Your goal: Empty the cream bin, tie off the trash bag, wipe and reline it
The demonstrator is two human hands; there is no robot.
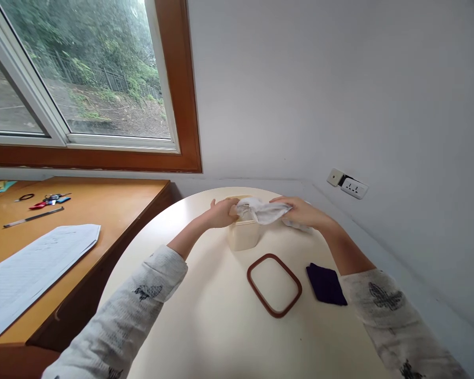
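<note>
A small cream bin (243, 238) stands upright at the far side of the round table. Over its opening stretches a thin white sheet, which looks like a plastic bag (266, 212). My left hand (222, 212) is closed on the bag's left end, at the bin's upper edge. To the right of the bin, my right hand (300, 211) pinches the bag's other end. Both hands' fingertips are partly hidden by the bag. Nearer to me lies a brown rounded-square ring (250, 281), flat on the table. Beside it rests a dark purple folded cloth (326, 284).
Under my right hand, more whitish material (298, 226) touches the round white table (205, 326). A wooden desk (114, 205) at left carries papers (43, 258), a pen (33, 217) and keys (51, 200). A wall with a socket (354, 187) borders the right side.
</note>
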